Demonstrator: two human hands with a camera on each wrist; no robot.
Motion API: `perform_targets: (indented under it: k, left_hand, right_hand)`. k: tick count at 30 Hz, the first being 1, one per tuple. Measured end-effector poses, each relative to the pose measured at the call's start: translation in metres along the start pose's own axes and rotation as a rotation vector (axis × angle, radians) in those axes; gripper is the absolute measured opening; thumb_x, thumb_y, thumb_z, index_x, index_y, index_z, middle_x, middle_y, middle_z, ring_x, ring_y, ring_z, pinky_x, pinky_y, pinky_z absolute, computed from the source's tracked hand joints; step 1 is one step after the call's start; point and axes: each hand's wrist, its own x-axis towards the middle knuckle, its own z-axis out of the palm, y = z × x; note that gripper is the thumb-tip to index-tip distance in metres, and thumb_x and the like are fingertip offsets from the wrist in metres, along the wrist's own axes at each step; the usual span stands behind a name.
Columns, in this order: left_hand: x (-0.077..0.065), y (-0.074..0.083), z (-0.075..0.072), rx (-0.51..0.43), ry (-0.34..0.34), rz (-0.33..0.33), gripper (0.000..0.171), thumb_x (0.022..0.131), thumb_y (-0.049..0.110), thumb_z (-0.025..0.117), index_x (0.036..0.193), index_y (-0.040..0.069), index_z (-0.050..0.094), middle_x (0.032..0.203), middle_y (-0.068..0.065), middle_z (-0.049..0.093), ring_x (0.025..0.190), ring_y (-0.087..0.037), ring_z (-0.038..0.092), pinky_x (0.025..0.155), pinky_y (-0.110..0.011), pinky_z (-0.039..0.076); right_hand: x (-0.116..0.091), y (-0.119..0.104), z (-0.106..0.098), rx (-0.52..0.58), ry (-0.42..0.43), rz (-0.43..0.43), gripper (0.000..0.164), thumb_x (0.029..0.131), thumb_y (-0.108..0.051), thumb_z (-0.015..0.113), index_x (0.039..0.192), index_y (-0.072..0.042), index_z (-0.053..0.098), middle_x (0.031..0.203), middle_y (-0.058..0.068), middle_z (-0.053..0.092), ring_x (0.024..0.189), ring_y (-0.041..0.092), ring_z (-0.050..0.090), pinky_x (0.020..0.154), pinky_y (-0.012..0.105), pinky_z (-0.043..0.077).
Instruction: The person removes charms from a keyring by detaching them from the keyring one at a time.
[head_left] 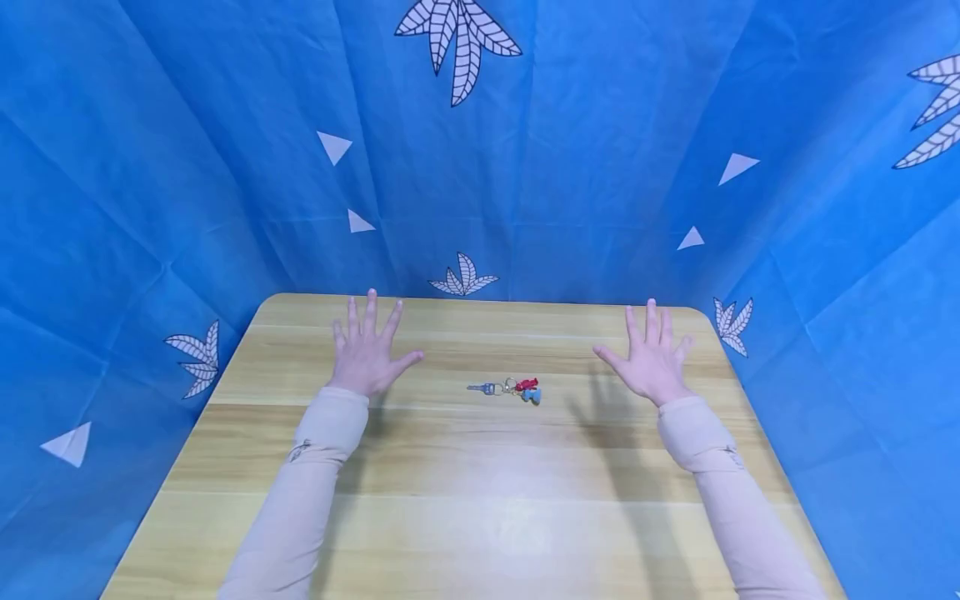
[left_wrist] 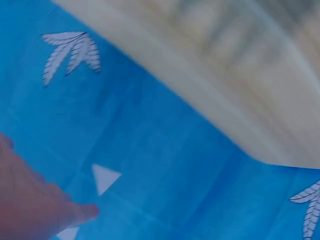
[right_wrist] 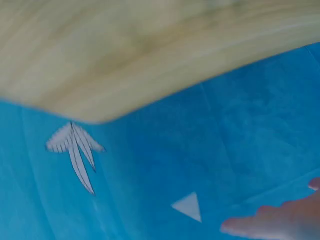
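A key (head_left: 480, 388) on a ring lies near the middle of the wooden table, its blade pointing left. Attached to the ring are a red charm (head_left: 527, 384) and a blue charm (head_left: 532, 396), both too small to make out in detail. To the left of the keychain is my left hand (head_left: 363, 354), fingers spread and holding nothing. My right hand (head_left: 651, 358) is to the right of it, likewise spread with nothing in it. Each wrist view catches part of its own hand, the left hand (left_wrist: 40, 200) and the right hand (right_wrist: 280, 220), against blue cloth.
The wooden table (head_left: 495, 467) has rounded far corners. Blue cloth (head_left: 525, 167) with white leaf and triangle prints hangs behind it and along both sides. Both sleeved forearms reach in from the near edge and cast shadows on the tabletop.
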Motion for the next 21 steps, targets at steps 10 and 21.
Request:
perform_targets:
  k: [10,21]
  left_hand:
    - [-0.017,0.027,-0.020,-0.039,0.051,0.126,0.079,0.087,0.058,0.046,0.148,0.020,0.012,0.154,-0.016,0.002,0.139,-0.041,0.000,0.111,-0.061,0.005]
    - [-0.043,0.062,0.019,-0.214,-0.007,0.206,0.066,0.089,0.041,0.054,0.143,0.010,0.029,0.148,-0.012,0.027,0.135,-0.033,0.027,0.111,-0.052,0.023]
  right_hand:
    - [-0.015,-0.013,-0.003,0.114,0.082,-0.161,0.086,0.085,-0.062,0.045,0.147,-0.012,0.013,0.153,0.018,-0.003,0.139,0.040,0.000,0.110,0.063,0.005]
    - [-0.034,-0.036,0.045,0.115,0.028,-0.289,0.073,0.088,-0.051,0.051,0.142,-0.007,0.028,0.149,0.018,0.022,0.136,0.038,0.020,0.107,0.061,0.022]
